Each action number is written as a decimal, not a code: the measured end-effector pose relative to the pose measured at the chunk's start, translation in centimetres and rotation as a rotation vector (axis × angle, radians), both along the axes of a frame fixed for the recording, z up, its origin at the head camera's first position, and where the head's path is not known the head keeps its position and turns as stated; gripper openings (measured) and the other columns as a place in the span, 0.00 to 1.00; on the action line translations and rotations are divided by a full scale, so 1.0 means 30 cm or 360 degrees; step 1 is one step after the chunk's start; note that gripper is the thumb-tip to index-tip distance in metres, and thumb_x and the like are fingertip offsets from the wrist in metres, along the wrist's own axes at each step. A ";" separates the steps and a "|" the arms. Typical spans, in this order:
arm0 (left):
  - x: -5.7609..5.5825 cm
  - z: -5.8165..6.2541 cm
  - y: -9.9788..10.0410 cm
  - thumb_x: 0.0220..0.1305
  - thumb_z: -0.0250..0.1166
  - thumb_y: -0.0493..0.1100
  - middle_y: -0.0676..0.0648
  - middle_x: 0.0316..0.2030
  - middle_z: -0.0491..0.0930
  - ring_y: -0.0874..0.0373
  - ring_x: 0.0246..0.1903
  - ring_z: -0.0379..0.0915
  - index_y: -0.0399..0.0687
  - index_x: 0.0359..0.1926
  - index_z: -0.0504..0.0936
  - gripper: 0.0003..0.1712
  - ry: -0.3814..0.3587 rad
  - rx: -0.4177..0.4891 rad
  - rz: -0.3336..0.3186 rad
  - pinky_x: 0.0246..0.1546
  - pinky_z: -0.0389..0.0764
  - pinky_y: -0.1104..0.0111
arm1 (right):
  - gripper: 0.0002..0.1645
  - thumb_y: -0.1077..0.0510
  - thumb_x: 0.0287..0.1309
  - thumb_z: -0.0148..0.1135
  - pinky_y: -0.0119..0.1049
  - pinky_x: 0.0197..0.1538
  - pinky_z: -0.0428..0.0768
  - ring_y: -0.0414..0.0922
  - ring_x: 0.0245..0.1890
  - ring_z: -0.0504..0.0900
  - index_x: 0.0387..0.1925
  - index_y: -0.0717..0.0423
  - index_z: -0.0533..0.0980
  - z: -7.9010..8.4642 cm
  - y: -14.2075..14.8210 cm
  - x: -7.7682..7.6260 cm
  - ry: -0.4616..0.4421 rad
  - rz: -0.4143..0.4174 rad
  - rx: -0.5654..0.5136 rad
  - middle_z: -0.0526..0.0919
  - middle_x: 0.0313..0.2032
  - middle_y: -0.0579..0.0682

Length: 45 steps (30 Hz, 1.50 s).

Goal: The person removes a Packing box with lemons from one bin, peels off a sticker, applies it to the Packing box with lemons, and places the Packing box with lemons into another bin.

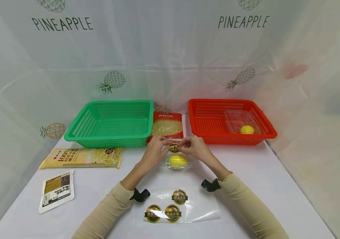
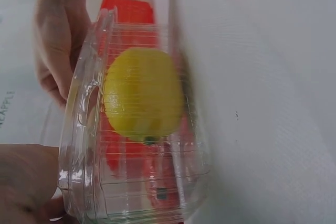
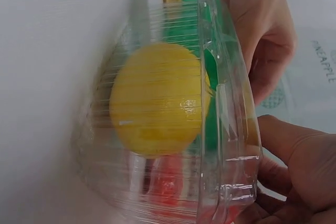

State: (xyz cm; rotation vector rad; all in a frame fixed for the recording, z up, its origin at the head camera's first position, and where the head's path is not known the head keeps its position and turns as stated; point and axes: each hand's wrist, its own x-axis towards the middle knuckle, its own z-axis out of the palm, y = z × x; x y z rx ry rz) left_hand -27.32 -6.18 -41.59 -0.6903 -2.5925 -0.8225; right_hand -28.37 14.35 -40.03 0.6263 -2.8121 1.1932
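A clear plastic clamshell box (image 2: pixel 86 145) with a ribbed side holds a yellow lemon (image 1: pixel 177 160), seen also in both wrist views. Over the box top, a round black-and-gold label (image 1: pixel 174 148) sits between the hands. My left hand (image 1: pixel 157 149) pinches its left side with thumb and fingertips. From the other side, my right hand (image 1: pixel 196 147) pinches its right edge, fingers bent. Whether the label's middle touches the lid, I cannot tell. Nearer the body, a glossy backing sheet (image 1: pixel 199 207) bears several similar round labels.
A green basket (image 1: pixel 110 136) stands at back left, a red basket (image 1: pixel 220 139) at back right with a clear box and lemon (image 1: pixel 246 129) inside. Between them lies a red pasta bag (image 1: pixel 167 125). A yellow pasta bag (image 1: pixel 81 158) and a white pouch (image 1: pixel 57 191) lie left.
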 end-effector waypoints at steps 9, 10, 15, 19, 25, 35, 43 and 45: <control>0.006 -0.006 -0.010 0.61 0.69 0.42 0.39 0.53 0.81 0.43 0.51 0.73 0.44 0.49 0.86 0.15 0.0056 0.0003 0.0004 0.53 0.74 0.52 | 0.25 0.49 0.50 0.75 0.36 0.35 0.76 0.46 0.34 0.78 0.49 0.53 0.82 0.008 -0.011 0.029 0.0145 -0.0118 0.0227 0.83 0.43 0.54; 0.006 -0.005 -0.011 0.61 0.69 0.42 0.38 0.54 0.81 0.43 0.52 0.73 0.43 0.50 0.86 0.16 0.0052 -0.0003 0.0003 0.54 0.74 0.51 | 0.28 0.48 0.50 0.75 0.38 0.35 0.76 0.48 0.35 0.78 0.52 0.52 0.81 0.009 -0.011 0.032 0.0160 -0.0140 0.0254 0.82 0.46 0.55; 0.007 0.003 -0.016 0.62 0.69 0.43 0.37 0.58 0.78 0.41 0.57 0.72 0.41 0.55 0.83 0.21 0.0017 -0.0049 0.0011 0.56 0.74 0.47 | 0.38 0.43 0.48 0.75 0.55 0.49 0.80 0.58 0.50 0.79 0.60 0.52 0.76 0.010 -0.007 0.038 0.0169 -0.0223 0.0336 0.77 0.58 0.60; 0.009 0.011 -0.020 0.61 0.69 0.44 0.37 0.57 0.80 0.41 0.56 0.72 0.37 0.55 0.82 0.23 -0.0035 -0.0063 0.0002 0.56 0.75 0.47 | 0.38 0.43 0.49 0.75 0.60 0.56 0.78 0.62 0.57 0.77 0.60 0.55 0.76 0.008 -0.003 0.035 0.0127 -0.0200 0.0327 0.77 0.60 0.61; 0.015 0.015 -0.028 0.59 0.72 0.45 0.40 0.51 0.84 0.42 0.52 0.73 0.36 0.48 0.85 0.21 -0.0074 -0.0079 -0.0009 0.52 0.74 0.50 | 0.36 0.44 0.50 0.74 0.61 0.58 0.76 0.62 0.60 0.74 0.59 0.55 0.77 0.004 0.009 0.028 0.0035 -0.0150 0.0269 0.76 0.61 0.60; 0.000 0.023 -0.021 0.59 0.71 0.43 0.42 0.45 0.86 0.44 0.47 0.77 0.40 0.45 0.87 0.15 -0.0045 -0.0075 0.0028 0.49 0.76 0.51 | 0.25 0.48 0.56 0.70 0.60 0.58 0.76 0.61 0.59 0.76 0.54 0.54 0.81 -0.007 0.011 0.008 0.0102 -0.0128 0.0255 0.79 0.58 0.59; -0.023 0.023 -0.009 0.61 0.70 0.46 0.44 0.40 0.87 0.48 0.43 0.82 0.41 0.43 0.88 0.14 -0.0015 -0.0094 0.0049 0.44 0.81 0.54 | 0.23 0.44 0.56 0.70 0.37 0.35 0.73 0.50 0.38 0.82 0.48 0.54 0.83 -0.007 -0.023 0.001 0.0150 -0.0256 0.0345 0.86 0.45 0.52; -0.029 0.019 -0.006 0.62 0.69 0.47 0.44 0.40 0.87 0.49 0.43 0.82 0.41 0.44 0.87 0.15 -0.0019 -0.0100 0.0060 0.44 0.81 0.55 | 0.23 0.44 0.56 0.70 0.37 0.34 0.72 0.49 0.36 0.81 0.47 0.54 0.83 -0.006 -0.025 0.001 0.0134 -0.0266 0.0364 0.86 0.45 0.52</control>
